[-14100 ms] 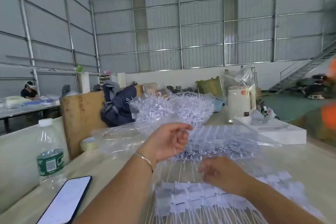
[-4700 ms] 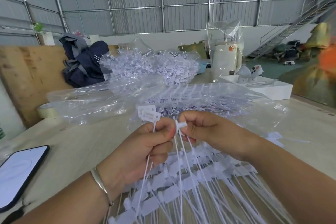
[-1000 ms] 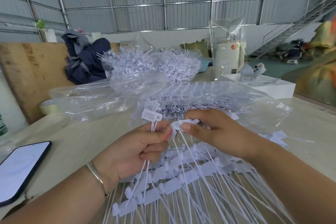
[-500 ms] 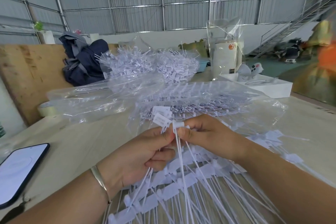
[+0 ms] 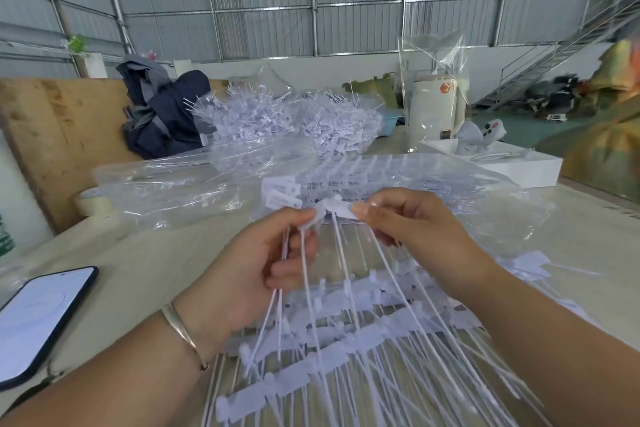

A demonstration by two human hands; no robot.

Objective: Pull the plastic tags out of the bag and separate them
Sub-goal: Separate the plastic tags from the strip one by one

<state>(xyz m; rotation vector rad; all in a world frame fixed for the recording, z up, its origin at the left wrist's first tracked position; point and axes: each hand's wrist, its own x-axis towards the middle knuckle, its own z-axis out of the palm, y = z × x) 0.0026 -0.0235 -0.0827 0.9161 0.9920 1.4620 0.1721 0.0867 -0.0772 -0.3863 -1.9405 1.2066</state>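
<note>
- Clearly the separating step is in hand: the left hand (image 5: pixel 242 274) pinches one tag head (image 5: pixel 310 220) and holds a few tag stems in its curled fingers (image 5: pixel 294 246).
- Opposite, the right hand (image 5: pixel 415 229) pinches the joined strip (image 5: pixel 341 209) between thumb and forefinger, just beside the left pinch.
- Loose tags (image 5: pixel 311 340) lie fanned on the worktop (image 5: pixel 145 263) under both hands; more sit in the bag (image 5: pixel 194 184) behind.
- Next, I judge, a short twist or pull apart is needed, then laying the freed tag aside.
</note>
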